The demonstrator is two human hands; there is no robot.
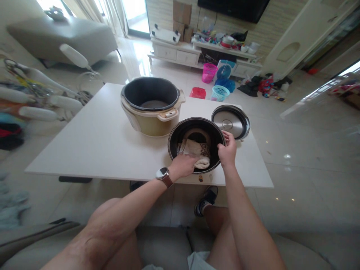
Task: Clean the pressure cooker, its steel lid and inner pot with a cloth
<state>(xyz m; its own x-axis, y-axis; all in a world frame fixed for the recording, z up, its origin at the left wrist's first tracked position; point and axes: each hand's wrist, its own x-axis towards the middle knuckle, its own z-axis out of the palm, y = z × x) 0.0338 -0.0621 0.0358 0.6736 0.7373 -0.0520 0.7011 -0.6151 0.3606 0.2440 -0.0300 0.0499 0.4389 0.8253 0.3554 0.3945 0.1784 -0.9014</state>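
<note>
A dark inner pot [176, 131] is tilted toward me above the front right of the white table. My right hand [227, 149] grips its right rim, thumb on the near side and fingers behind. Inside the pot my left hand [184, 165], with a watch on the wrist, presses a cream cloth [194, 147] with a brown pattern against the inner wall; some of its fingers are hidden in the folds. Left of the pot stands the rice cooker body [152, 122], lidless, its dark inside showing. A round metal lid [229, 122] lies upturned behind my right hand.
The white table [92, 150] ends close to my knees. A sofa seat is beneath me. Beyond the table, a pink basket [209, 72], a light blue basket [219, 93] and a red stool-like item [198, 92] stand on the tiled floor before a cluttered cabinet [174, 54].
</note>
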